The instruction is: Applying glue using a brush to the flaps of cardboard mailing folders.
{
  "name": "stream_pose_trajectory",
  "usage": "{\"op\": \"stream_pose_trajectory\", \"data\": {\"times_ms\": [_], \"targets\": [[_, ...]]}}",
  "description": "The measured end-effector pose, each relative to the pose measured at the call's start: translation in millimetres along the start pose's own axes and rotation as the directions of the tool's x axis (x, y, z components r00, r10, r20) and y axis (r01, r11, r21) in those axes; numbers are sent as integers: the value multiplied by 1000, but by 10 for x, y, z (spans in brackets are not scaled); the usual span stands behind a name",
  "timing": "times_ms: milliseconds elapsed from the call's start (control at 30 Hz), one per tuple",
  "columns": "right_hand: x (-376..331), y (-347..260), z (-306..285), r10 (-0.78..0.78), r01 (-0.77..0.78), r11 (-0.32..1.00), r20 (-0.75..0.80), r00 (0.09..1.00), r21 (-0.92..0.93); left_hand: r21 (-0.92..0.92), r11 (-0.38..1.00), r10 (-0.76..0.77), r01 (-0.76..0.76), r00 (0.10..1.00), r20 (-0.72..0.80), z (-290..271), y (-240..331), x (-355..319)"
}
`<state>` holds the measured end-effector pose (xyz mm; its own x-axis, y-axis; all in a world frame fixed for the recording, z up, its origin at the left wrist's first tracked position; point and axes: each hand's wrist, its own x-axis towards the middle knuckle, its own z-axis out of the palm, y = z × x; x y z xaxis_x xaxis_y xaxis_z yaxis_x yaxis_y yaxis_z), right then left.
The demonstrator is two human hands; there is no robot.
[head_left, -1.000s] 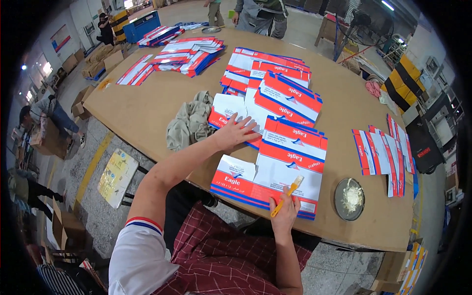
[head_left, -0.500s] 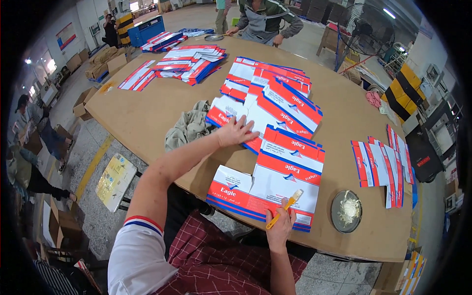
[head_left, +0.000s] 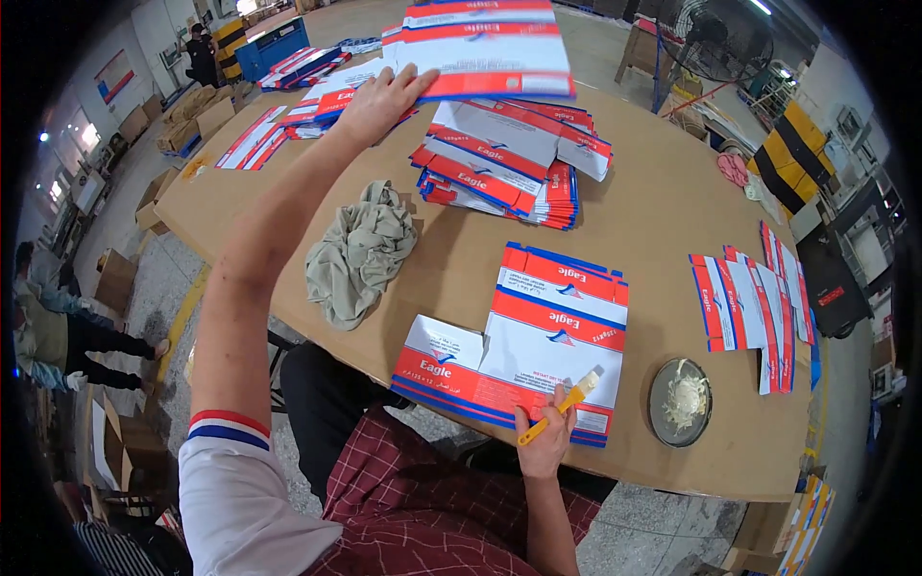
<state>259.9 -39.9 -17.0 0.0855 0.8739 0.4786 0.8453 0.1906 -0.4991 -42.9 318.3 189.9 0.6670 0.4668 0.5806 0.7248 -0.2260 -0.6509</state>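
Stretched toward the far side, my left hand (head_left: pixel 389 104) grips the near left edge of a flat red, white and blue carton blank (head_left: pixel 480 58), raised above the table. My right hand (head_left: pixel 547 444) is closed round the yellow handle of a flat paintbrush (head_left: pixel 567 408). Its pale bristles hover over or rest on a second carton blank (head_left: pixel 547 336) lying at the near edge; which, I cannot tell. Right of that blank stands a dark round plate (head_left: pixel 657 422) with a heap of whitish paste (head_left: pixel 685 401). A stack of similar blanks (head_left: pixel 499 158) lies beyond.
A crumpled grey-green cloth (head_left: pixel 360 254) lies left of the middle of the brown table (head_left: pixel 461 278). More blanks (head_left: pixel 744 312) lie fanned at the right, and others (head_left: pixel 254 144) at the far left. A large fan (head_left: pixel 715 48) stands beyond the table. People (head_left: pixel 77 331) are at the left.
My left hand has moved away and to the left from the middle stack, carrying a carton blank that now hides the co-worker opposite. My right hand with the paintbrush has barely moved.
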Motion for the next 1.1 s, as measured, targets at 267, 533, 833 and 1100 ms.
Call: {"op": "stream_pose_trajectory", "data": {"times_ms": [267,533,833,1100], "targets": [[-23,-43,-15,25,-23,999,29,999,-45,-263,952,-78,154,957,278,425,998,561],[-55,17,90,-133,140,990,-153,979,35,-719,650,287,246,797,532,792,1318,367],[-134,75,73,-105,126,983,-154,982,131,-762,597,221,250,862,455,653,1164,388],[-175,109,163,37,-28,994,-84,996,107,-478,877,-141,47,977,-162,45,1142,405]]}}
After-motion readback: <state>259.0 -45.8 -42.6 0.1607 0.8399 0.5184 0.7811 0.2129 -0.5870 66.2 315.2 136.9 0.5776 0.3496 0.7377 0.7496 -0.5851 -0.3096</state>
